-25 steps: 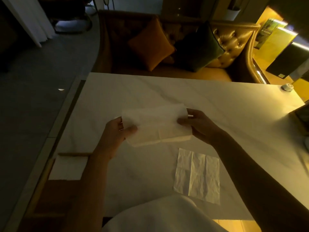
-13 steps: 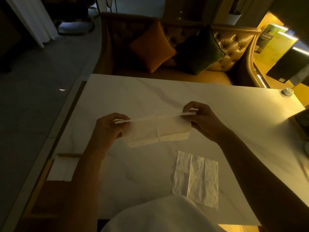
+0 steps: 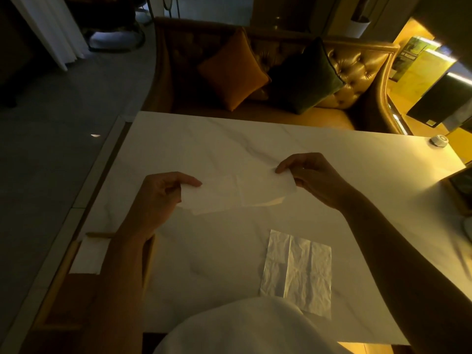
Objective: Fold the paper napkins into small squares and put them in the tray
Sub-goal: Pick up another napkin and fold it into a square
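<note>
**Two hands hold a folded paper napkin over a marble table in a dim, yellow-lit room**

At the far left, a pale curtain (image 3: 51,29) hangs over a dark floor. On the near left corner of the table (image 3: 229,139) sits a wooden tray (image 3: 98,235). One white folded napkin (image 3: 88,255) lies flat in its far end. The person's left forearm crosses over the tray's right side.

The left hand (image 3: 158,198) is raised in front of the person near the middle of the table. Its thumb and curled fingers pinch the left end of a held napkin (image 3: 237,192). This napkin is a white strip stretched sideways between the hands, with a crease down its middle and a lower layer showing along its near edge. Whether it touches the tabletop cannot be told. The right hand (image 3: 314,180), slightly farther away, pinches the strip's right end between thumb and fingertips.

Near the person, right of centre, a crinkled sheet (image 3: 298,272) lies flat on the table, creased into panels, well apart from the held napkin. A white garment (image 3: 250,328) fills the near edge of the view and covers the sheet's near corner.

Beyond the table stands a tufted sofa (image 3: 357,72) with an orange cushion (image 3: 232,70) and, to its right, a dark green cushion (image 3: 306,75). A small round object (image 3: 438,141) sits on the table's far right corner.
</note>
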